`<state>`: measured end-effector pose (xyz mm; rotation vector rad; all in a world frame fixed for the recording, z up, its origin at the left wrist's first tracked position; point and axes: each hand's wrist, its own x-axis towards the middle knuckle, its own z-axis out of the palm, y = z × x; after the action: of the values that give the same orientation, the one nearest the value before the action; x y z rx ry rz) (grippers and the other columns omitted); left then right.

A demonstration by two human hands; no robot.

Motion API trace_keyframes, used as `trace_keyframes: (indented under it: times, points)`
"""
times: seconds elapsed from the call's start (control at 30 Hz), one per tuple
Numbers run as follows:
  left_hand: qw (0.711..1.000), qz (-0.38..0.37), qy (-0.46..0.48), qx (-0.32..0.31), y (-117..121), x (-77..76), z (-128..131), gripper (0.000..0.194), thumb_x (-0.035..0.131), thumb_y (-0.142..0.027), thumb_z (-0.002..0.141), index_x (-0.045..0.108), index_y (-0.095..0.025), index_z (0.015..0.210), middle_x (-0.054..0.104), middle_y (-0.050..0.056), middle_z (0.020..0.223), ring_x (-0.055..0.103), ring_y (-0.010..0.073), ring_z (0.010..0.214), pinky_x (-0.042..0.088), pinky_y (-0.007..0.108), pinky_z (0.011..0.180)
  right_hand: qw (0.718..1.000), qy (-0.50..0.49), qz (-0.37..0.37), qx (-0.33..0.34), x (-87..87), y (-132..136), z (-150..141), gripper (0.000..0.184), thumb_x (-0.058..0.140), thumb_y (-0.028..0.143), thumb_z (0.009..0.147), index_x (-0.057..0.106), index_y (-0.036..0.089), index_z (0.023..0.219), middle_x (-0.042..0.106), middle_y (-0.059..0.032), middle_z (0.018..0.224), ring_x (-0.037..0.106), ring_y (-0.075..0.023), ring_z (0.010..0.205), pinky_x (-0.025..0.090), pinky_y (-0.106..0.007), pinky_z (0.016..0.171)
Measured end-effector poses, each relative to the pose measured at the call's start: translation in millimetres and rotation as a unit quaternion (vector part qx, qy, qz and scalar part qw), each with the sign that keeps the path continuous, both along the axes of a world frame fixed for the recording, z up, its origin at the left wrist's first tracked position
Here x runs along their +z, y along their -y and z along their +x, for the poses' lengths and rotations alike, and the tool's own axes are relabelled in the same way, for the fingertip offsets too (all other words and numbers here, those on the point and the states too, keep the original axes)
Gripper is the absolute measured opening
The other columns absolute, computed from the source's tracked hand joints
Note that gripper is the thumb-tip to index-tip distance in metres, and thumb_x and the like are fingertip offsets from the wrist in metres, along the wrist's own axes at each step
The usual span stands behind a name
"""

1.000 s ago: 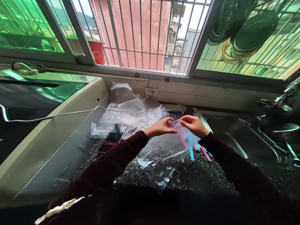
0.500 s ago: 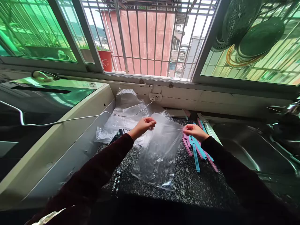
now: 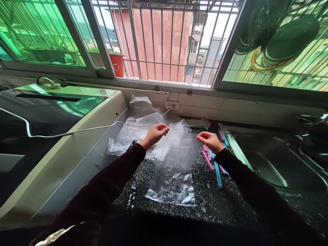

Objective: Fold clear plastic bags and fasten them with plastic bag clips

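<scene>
A clear plastic bag (image 3: 176, 160) is stretched flat between my two hands above the dark speckled countertop (image 3: 215, 205). My left hand (image 3: 156, 135) pinches its upper left corner, and my right hand (image 3: 208, 140) pinches the upper right one. The lower end of the bag hangs toward the near side of the counter. Just beyond my left hand lies a pile of more clear plastic bags (image 3: 138, 119). Several pink and blue sealing clips (image 3: 217, 171) lie under and beside my right hand, partly hidden by it.
A white power cord (image 3: 77, 131) runs from the wall socket (image 3: 172, 105) across a washing machine (image 3: 64, 143) on the left. At the right is a steel sink (image 3: 269, 164). A string of beads (image 3: 132, 196) lies at the counter's near edge. A barred window stands behind.
My hands have spread apart, pulling the crumpled bag out flat between them. Over the last half second the bag has become smoother, and the view has shifted slightly.
</scene>
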<state>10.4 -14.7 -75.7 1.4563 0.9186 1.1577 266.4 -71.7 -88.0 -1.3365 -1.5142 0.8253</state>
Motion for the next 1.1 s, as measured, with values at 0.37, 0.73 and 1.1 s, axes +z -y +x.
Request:
trace_keyframes:
  times: [0.37,0.73,1.1]
  points:
    - [0.999,0.033,0.001,-0.005,3,1.8,-24,0.033,0.071,-0.040,0.057,0.064,-0.014,0.077,0.061,-0.001,0.060,0.052,0.0093,0.056,0.040,0.023,0.057,0.998,-0.033,0.053,-0.021,8.3,6,-15,0.027,0.068,0.041,0.062,0.061,0.016,0.066,0.052,0.0024,0.058,0.040,-0.0080,0.051,0.034,-0.023,0.048]
    - [0.960,0.216,-0.176,0.001,21,-6.3,-43,0.017,0.060,-0.031,0.071,0.061,-0.014,0.071,0.059,0.002,0.071,0.051,0.0112,0.063,0.042,0.024,0.059,0.991,0.031,0.127,-0.005,16.8,20,-20,0.023,0.065,0.041,0.069,0.061,0.018,0.070,0.057,-0.0013,0.066,0.049,-0.0118,0.059,0.041,-0.026,0.054]
    - [0.816,0.423,-0.387,-0.073,89,-37.5,-73,0.013,0.050,-0.010,0.074,0.060,-0.019,0.073,0.061,0.005,0.081,0.055,0.0157,0.076,0.045,0.030,0.072,0.949,0.228,0.208,0.071,-32.4,95,-23,0.012,0.055,0.022,0.078,0.065,0.023,0.085,0.060,-0.0064,0.080,0.056,-0.0168,0.071,0.047,-0.031,0.063]
